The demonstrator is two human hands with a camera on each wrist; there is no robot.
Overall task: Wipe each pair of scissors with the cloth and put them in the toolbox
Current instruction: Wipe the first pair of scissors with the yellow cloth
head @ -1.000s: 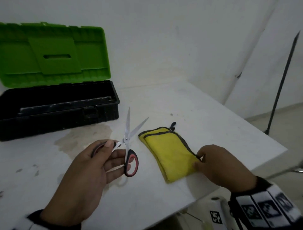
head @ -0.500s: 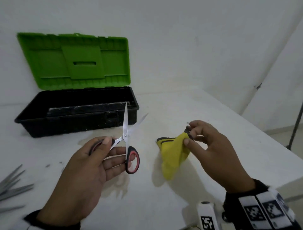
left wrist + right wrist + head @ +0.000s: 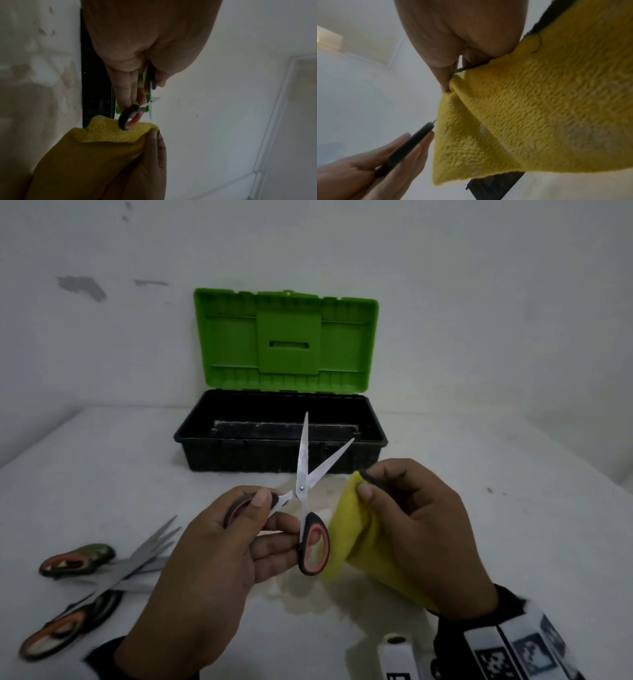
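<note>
My left hand holds a pair of scissors with black and red handles, blades spread and pointing up toward the toolbox. In the left wrist view the scissors have their lower handle loop against the yellow cloth. My right hand pinches the yellow cloth by its dark-trimmed top edge, and the cloth hangs just right of the scissors' handle. The right wrist view shows the cloth draped from my fingers. The black toolbox stands behind with its green lid raised.
Several more scissors with orange and dark handles lie in a pile on the white table at the near left. A wet-looking stain marks the tabletop under my hands. A white wall rises behind the toolbox.
My right hand lifted the cloth off the table and brought it up beside the scissors. The view swung left, so the toolbox is centred and the pile of scissors shows.
</note>
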